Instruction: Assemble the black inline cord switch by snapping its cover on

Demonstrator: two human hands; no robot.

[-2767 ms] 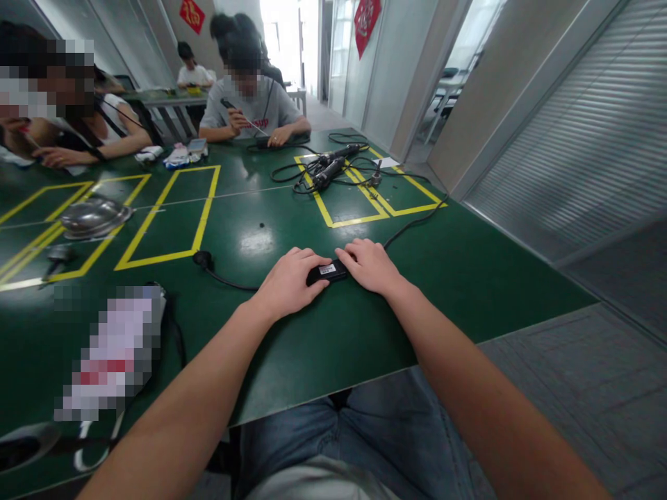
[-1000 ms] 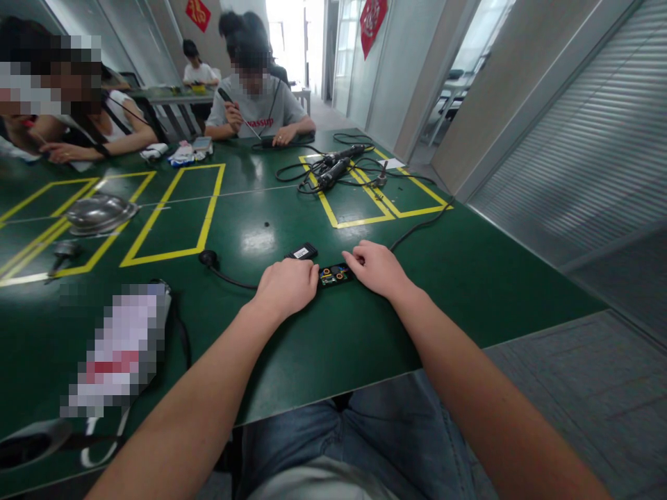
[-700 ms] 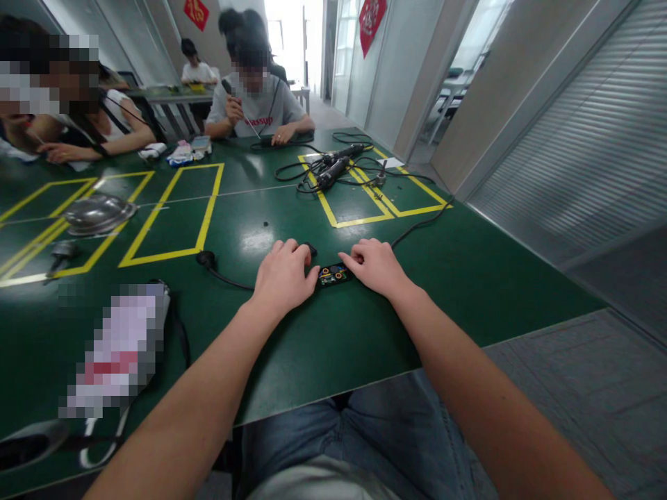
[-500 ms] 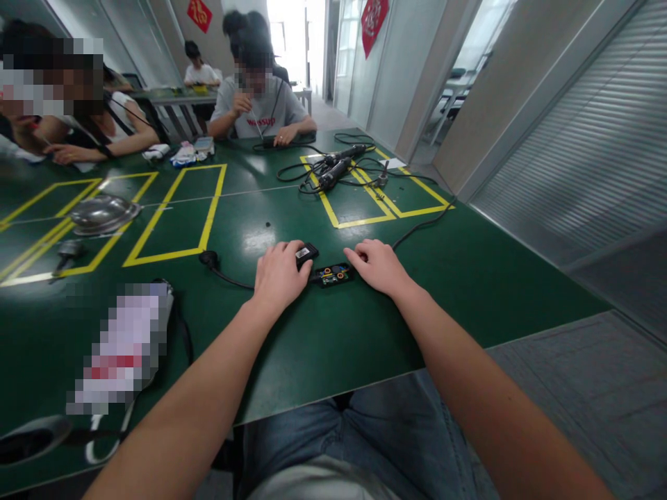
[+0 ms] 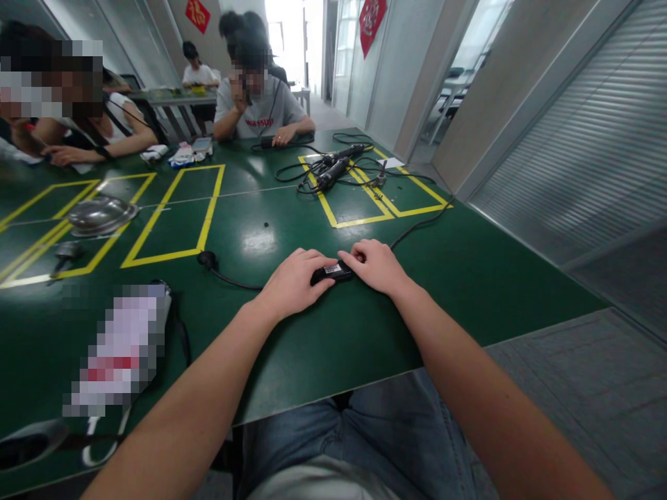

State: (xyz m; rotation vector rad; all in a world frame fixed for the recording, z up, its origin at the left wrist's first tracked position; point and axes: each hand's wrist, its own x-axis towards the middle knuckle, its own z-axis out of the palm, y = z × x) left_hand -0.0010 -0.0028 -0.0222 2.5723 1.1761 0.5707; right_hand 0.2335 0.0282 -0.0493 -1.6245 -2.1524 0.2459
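Observation:
In front of me on the green table lies a black power adapter (image 5: 342, 276), its labelled cover (image 5: 331, 268) now over the circuit board inside. The fingers and thumb of my left hand (image 5: 296, 281) are closed around the cover at the adapter's left end. My right hand (image 5: 379, 267) pinches the right end, thumb against the case and fingers curled behind it. From the left end a cord runs under my left hand to a black plug (image 5: 207, 260). A second cord (image 5: 420, 226) leads off behind my right hand.
Tangled cables with black handheld tools (image 5: 333, 172) lie at the back right, within yellow tape rectangles. A metal bowl (image 5: 101, 214) sits at left, and a blurred pouch (image 5: 119, 347) is nearer. People sit across the table. The table's edge (image 5: 333, 401) runs before my lap.
My left hand has moved right and brought the cover over the open adapter, hiding the circuit board. My right thumb now reaches onto the case's right end.

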